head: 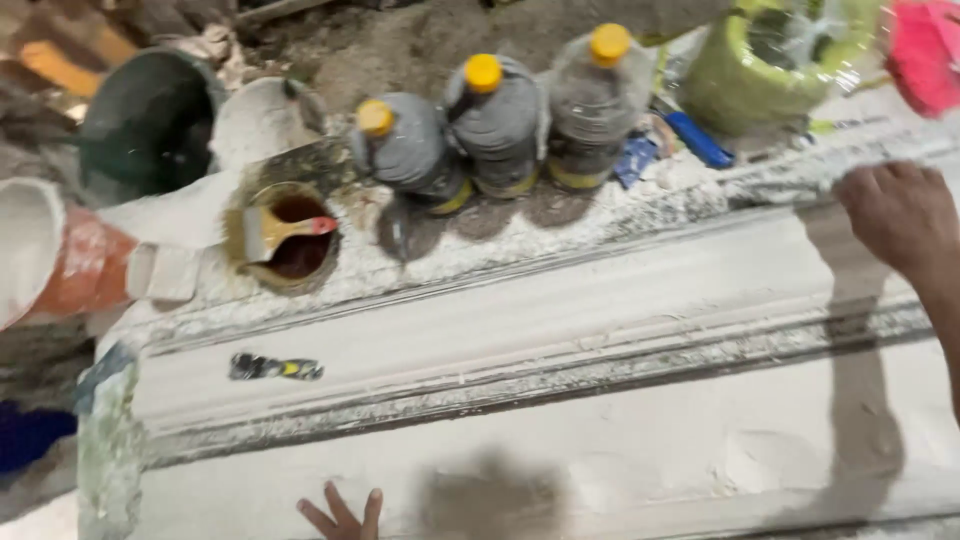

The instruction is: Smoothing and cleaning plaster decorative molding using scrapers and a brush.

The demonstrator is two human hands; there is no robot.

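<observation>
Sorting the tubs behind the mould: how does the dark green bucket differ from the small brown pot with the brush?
The green bucket is bigger, dark inside and tipped toward the camera; the brown pot is small, upright and holds brown liquid and a brush. Both are round, open-topped and messy, far from both hands.
</observation>
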